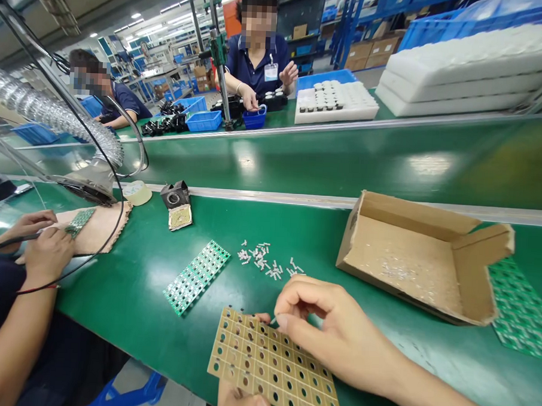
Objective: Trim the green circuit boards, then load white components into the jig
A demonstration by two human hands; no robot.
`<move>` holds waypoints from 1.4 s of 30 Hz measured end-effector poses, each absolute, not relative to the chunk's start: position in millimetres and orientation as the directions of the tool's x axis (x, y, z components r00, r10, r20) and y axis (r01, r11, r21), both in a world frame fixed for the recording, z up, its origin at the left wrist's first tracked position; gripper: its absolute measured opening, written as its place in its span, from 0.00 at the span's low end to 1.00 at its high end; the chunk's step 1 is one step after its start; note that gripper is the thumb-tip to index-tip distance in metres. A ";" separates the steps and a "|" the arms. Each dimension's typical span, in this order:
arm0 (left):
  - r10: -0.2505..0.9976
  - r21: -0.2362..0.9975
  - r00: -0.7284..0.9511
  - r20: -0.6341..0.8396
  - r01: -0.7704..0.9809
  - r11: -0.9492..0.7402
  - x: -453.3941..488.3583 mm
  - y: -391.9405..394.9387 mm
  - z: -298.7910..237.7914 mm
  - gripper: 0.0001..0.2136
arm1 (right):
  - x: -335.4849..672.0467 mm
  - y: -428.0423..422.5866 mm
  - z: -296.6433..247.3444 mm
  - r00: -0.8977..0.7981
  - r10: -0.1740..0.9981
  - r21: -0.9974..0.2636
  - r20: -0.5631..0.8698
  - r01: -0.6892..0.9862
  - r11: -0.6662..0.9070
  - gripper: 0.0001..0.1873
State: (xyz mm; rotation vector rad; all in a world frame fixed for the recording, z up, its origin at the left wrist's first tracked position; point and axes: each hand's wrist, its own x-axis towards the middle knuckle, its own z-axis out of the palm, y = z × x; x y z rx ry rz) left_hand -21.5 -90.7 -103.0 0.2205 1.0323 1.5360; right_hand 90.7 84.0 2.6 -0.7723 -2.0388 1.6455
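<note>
My left hand [243, 402] grips a tan, gridded circuit board panel [282, 366] with rows of round holes, thumb on its near edge. The rest of that hand is mostly hidden under the panel. Over the panel's far edge, my right hand [337, 328] has thumb and forefinger pinched on a small thin piece, too small to name. Just beyond lie loose small silvery pieces [260, 257] in a scattered pile. To their left, a green circuit board panel [197, 277] rests flat on the green table.
An open cardboard box [404, 245] with small clear bits stands at right, beside more green panels [520, 309]. At left, a co-worker's hands [48, 247] work at a board on a tan pad [112, 232]. A tape roll [137, 192] and a small black-framed block [176, 202] sit near the ledge.
</note>
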 end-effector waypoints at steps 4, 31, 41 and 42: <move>0.904 0.703 -0.297 -0.307 -0.711 0.005 -15.6 -66.4 -77.9 0.40 | 91.4 63.6 3.7 -0.804 0.589 -0.955 0.075 0.112 0.275 0.07; 0.974 0.710 -0.193 -0.119 -0.702 -0.052 -15.8 -53.2 -61.0 0.38 | 90.2 50.9 -4.6 -0.822 0.553 -0.927 0.136 0.090 0.363 0.07; 0.973 0.700 -0.196 -0.123 -0.712 -0.054 -15.3 -54.8 -64.0 0.39 | 91.0 50.3 -9.7 -0.810 0.563 -0.924 0.161 0.077 0.375 0.08; 0.971 0.698 -0.198 -0.131 -0.714 -0.051 -15.3 -54.7 -63.5 0.39 | 90.4 49.9 -9.8 -0.809 0.563 -0.922 0.167 0.074 0.380 0.08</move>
